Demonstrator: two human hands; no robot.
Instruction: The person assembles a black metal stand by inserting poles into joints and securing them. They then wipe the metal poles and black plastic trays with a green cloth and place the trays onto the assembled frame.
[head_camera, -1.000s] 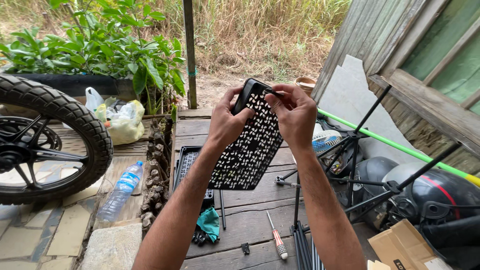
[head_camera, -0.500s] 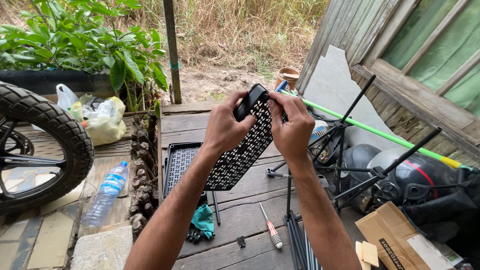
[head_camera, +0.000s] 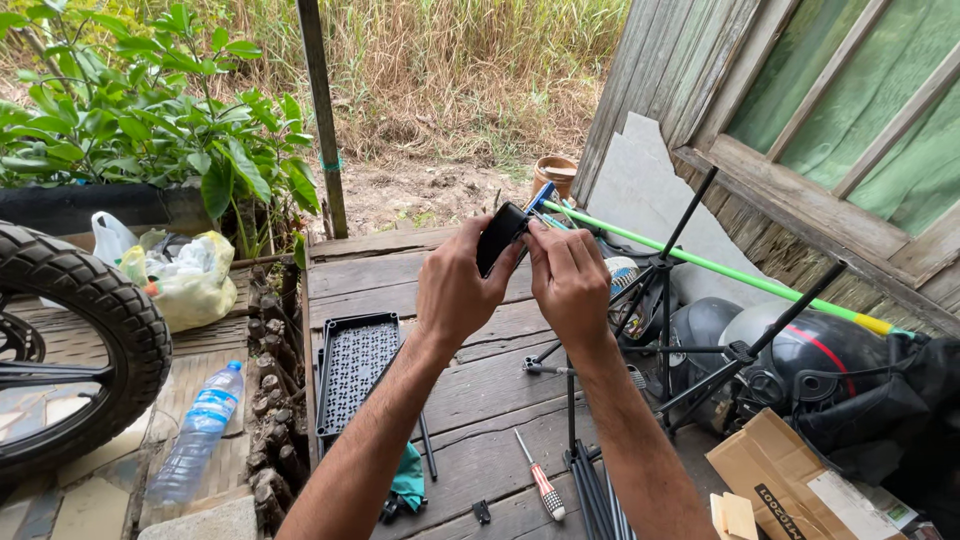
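matt black plastic tray (head_camera: 355, 370), weathered wood deck (head_camera: 470, 400)

- Two bare forearms come up from the bottom edge of the view, both uncovered as far down as the picture reaches.
- No sleeve, cuff or glove shows on either arm.
- The left hand (head_camera: 455, 290) is bare, seen from the back, with no ring or band that I can make out.
- The right hand (head_camera: 572, 283) is bare too, knuckles toward the camera, nothing worn on the fingers (head_camera: 548, 240).
- Neither wrist carries a watch or strap.
- The forearms look lean, with fine hair on them.
- Nothing else of the person is in view.
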